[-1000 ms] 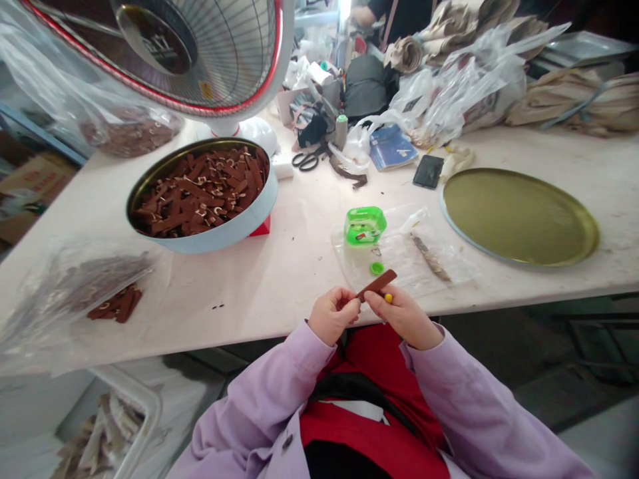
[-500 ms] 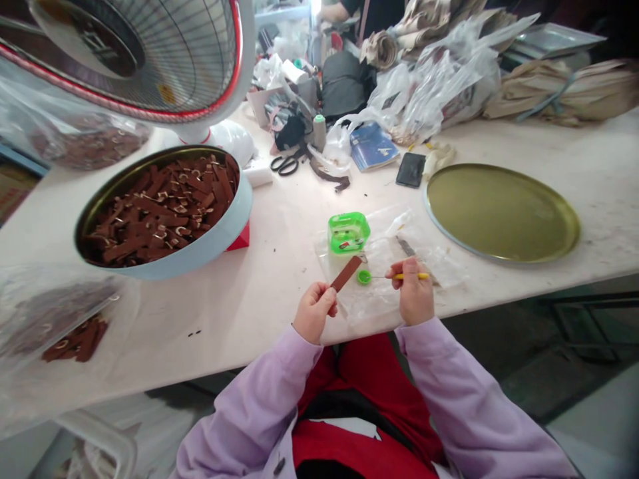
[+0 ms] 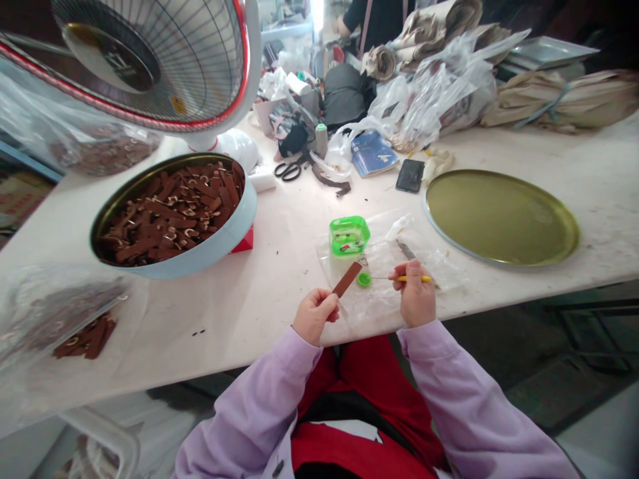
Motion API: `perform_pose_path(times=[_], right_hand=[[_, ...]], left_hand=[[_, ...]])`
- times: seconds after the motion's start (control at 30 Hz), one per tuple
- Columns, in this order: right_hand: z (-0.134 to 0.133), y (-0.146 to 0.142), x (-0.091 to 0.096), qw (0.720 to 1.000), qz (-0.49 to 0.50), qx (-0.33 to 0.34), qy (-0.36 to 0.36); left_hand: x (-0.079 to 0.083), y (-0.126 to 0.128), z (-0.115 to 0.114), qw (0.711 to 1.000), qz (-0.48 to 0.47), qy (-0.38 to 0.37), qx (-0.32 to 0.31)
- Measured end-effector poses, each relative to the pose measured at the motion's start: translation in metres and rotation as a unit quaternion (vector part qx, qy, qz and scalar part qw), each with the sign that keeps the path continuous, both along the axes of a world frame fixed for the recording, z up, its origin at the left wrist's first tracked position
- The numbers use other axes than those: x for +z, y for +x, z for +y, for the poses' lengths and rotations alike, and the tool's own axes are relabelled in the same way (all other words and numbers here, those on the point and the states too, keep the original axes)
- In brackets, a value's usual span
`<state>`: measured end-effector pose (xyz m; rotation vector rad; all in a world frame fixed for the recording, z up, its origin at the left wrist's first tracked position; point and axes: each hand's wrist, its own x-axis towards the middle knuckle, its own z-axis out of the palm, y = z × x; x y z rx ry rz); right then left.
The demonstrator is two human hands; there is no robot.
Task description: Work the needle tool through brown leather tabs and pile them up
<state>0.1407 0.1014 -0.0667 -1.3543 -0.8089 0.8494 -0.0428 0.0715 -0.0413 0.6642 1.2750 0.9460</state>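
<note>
My left hand (image 3: 314, 314) is closed on one end of a short brown leather strap (image 3: 347, 279), which points up and to the right above the table's front edge. My right hand (image 3: 414, 296) is closed on a thin yellow-handled tool (image 3: 413, 279) whose fine tip reaches left to a small green cap (image 3: 364, 280). Behind the cap stands a green plastic container (image 3: 349, 235). All of this lies on a clear plastic sheet (image 3: 384, 266).
A round tin (image 3: 219, 239) full of brown straps sits at the left under a fan-shaped heater (image 3: 150, 60). A gold round tray (image 3: 500, 216) lies at the right. More straps in a plastic bag (image 3: 64, 319) lie at far left. Scissors (image 3: 289, 171), phone (image 3: 410, 175), bags behind.
A second ago both hands held the strap together near my body. My right hand has since let go of it and moved right, touching the tool's tip to the green cap.
</note>
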Motion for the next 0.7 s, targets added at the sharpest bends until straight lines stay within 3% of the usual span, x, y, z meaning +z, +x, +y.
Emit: perform_pose_path(times=[0.17,0.3,0.53,0.7], right_hand=[[-0.027,-0.010,0.051,0.983,0.170,0.065,0.035],[-0.047,-0.027,0.079,0.979,0.171,0.105,0.039],[-0.059,-0.046,0.082,0.976,0.146,0.154,0.044],[-0.067,-0.048,0.084,0.970,0.185,0.145,0.068]], left_hand=[[0.012,0.001,-0.013,0.999,-0.019,0.002,-0.049],[0.027,0.000,-0.024,0.996,-0.031,0.024,-0.078],[0.045,-0.006,-0.039,0.996,-0.023,0.058,-0.060],[0.053,-0.002,-0.046,0.995,0.003,0.085,-0.046]])
